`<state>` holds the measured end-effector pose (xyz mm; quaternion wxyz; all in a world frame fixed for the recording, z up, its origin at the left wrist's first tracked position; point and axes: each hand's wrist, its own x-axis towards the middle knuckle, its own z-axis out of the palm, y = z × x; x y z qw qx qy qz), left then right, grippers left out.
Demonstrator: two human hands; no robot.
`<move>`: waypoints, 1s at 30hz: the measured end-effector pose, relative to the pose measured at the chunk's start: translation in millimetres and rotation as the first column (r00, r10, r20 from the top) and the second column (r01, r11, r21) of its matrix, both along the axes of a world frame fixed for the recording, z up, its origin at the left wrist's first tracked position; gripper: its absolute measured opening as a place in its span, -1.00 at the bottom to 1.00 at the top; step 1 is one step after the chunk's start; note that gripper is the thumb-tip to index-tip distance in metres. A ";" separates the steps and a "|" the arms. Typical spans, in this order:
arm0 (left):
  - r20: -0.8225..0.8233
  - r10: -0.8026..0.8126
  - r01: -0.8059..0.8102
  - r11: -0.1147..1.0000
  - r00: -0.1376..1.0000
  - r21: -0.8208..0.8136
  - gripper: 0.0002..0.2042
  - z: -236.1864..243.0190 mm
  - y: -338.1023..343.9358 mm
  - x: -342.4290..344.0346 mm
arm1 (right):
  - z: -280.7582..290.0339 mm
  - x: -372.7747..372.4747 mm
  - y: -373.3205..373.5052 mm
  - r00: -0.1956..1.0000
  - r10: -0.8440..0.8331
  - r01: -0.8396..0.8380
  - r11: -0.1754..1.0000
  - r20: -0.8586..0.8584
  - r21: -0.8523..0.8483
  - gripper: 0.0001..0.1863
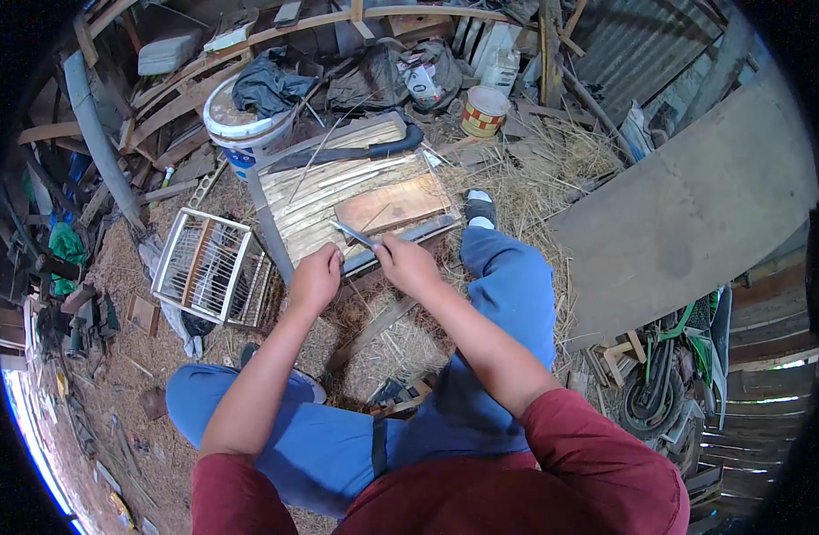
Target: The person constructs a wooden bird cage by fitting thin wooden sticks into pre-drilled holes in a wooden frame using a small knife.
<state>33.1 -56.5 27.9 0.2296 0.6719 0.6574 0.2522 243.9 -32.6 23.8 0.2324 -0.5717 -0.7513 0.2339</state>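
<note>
My right hand (406,266) grips a knife (356,234), its blade angled up and left above the near part of a low wooden work surface. My left hand (315,276) is closed just left of the blade; what it holds is too small to make out. Pale split strips (307,205) lie across the surface, with a reddish wooden board (390,202) on them. A dark long tool with a curved handle (396,139) lies along their far side.
A wire cage (200,263) stands at left, a large white bucket (249,138) and a checked pail (483,114) behind. A large flat sheet (681,214) slopes at right above a wheeled machine (650,392). My legs straddle the straw-strewn ground before the work surface.
</note>
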 end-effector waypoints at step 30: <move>-0.015 0.002 -0.003 1.000 1.000 -0.031 -0.79 -5.8 10.6 -2.8 | -0.2 -1.2 -5.8 0.984 -0.063 0.049 0.995 0.167 0.086 -0.60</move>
